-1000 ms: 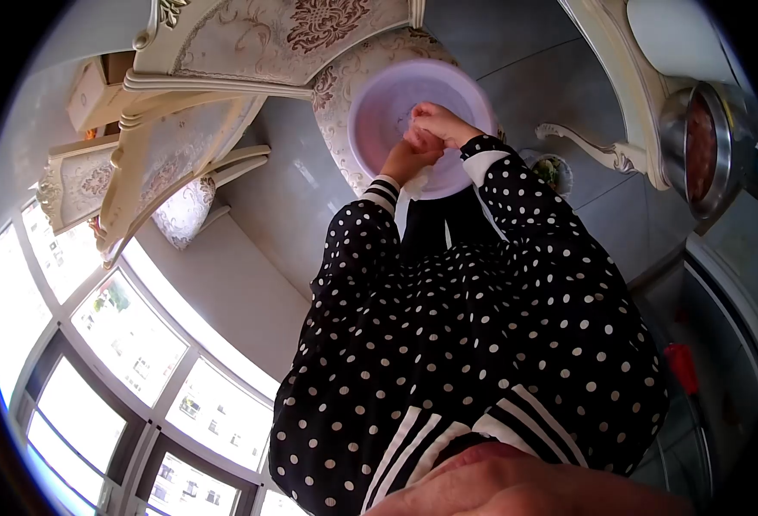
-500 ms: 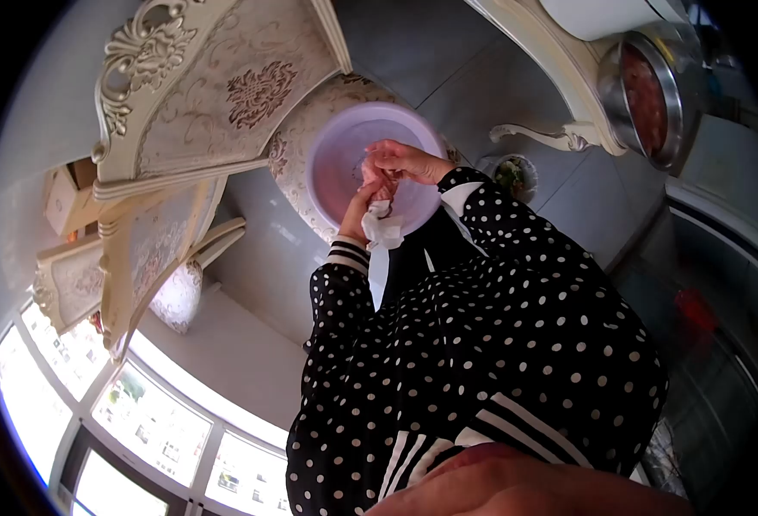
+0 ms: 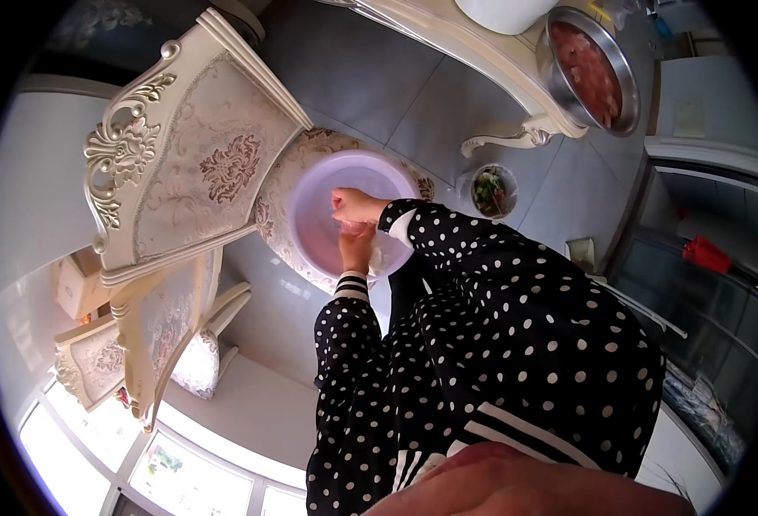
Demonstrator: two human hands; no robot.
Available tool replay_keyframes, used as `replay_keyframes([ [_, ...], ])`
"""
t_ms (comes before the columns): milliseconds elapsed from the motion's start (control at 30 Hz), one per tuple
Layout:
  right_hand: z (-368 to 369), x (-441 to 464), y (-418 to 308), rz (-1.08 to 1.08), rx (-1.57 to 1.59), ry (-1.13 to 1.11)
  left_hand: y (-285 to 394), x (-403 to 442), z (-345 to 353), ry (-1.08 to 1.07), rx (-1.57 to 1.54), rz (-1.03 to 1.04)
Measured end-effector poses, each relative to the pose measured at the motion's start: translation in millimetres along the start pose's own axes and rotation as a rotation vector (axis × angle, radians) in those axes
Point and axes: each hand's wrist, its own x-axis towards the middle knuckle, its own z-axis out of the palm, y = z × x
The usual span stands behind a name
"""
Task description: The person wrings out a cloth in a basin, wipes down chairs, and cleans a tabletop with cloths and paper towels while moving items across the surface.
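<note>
A pale purple basin [image 3: 301,225] rests on the patterned seat of a chair. Over it, my left hand [image 3: 356,248] is closed round a pink, meat-like piece [image 3: 357,229], of which only a little shows. My right hand [image 3: 357,206], its fingers curled, presses on the same piece from above, touching my left hand. Something whitish and thin [image 3: 377,256] hangs beside my left hand at the basin's near side; its outline is unclear.
The chair's carved back [image 3: 211,163] rises left of the basin. A bin with green scraps [image 3: 493,191] stands on the floor to the right. At the upper right, a steel bowl of pink meat [image 3: 587,73] sits on a table [image 3: 482,47]. A red object [image 3: 706,254] is farther right.
The view has turned, so the basin appears lower and farther left. My hands have drawn together over the pink piece, and the white material below my left hand shows less than before.
</note>
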Motion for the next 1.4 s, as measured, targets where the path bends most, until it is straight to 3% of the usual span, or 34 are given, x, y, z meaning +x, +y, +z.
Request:
replay_keyframes([
  [100, 12, -1, 10, -0.118, -0.178, 0.225, -31, 19, 2, 0.075, 0.16, 0.293],
  [133, 14, -5, 8, -0.103, -0.181, 0.259, -13, 7, 8, 0.143, 0.267, 0.202],
  [200, 14, -11, 5, -0.055, -0.094, 0.253, -29, 13, 5, 0.173, 0.186, 0.156],
  [233, 13, -11, 6, -0.072, -0.112, 0.18, -23, 3, 14, 0.227, -0.008, 0.218],
  [300, 0, -17, -8, -0.058, -0.149, -0.042, 0, -16, 11, 0.078, -0.265, -0.031],
  [400, -31, -34, -37, 0.091, 0.433, -0.483, 26, -35, 0, -0.14, -0.575, -0.356],
  [433, -38, -44, -53, 0.075, 0.529, -0.479, 19, -29, -14, -0.37, -0.727, -0.329],
  [467, -43, -58, -71, 0.062, 0.628, -0.476, 70, -59, 4, -0.275, -0.775, -0.428],
  [533, -43, -65, -78, 0.048, 0.746, -0.515, 67, -62, 0, -0.471, -0.957, -0.343],
  [600, -39, -60, -80, 0.035, 0.775, -0.604, 68, -69, 6, -0.505, -1.074, -0.397],
  [633, -42, -62, -86, 0.082, 0.619, -0.554, 69, -69, 8, -0.522, -1.027, -0.383],
  [767, -25, -53, -86, -0.048, 0.223, -0.42, 45, -50, -9, -0.259, -0.445, -0.309],
  [867, -8, -39, -65, -0.113, 0.164, -0.245, 40, -39, 0, -0.042, -0.244, -0.172],
  [1000, 5, -37, -60, -0.054, 0.138, 0.059, 11, -14, 7, 0.165, -0.027, 0.218],
  [1033, 10, -31, -52, -0.121, 0.098, 0.153, 10, -11, 8, 0.205, 0.093, 0.268],
  [1133, 18, -24, -38, -0.031, 0.121, 0.289, 16, -11, 10, 0.356, 0.554, 0.231],
  [1300, 26, -12, -18, 0.076, 0.066, 0.484, 22, -18, 18, 0.436, 0.858, 0.081],
  [1400, 33, 6, 14, 0.117, 0.02, 0.62, 4, -8, 10, 0.41, 0.997, 0.09],
])
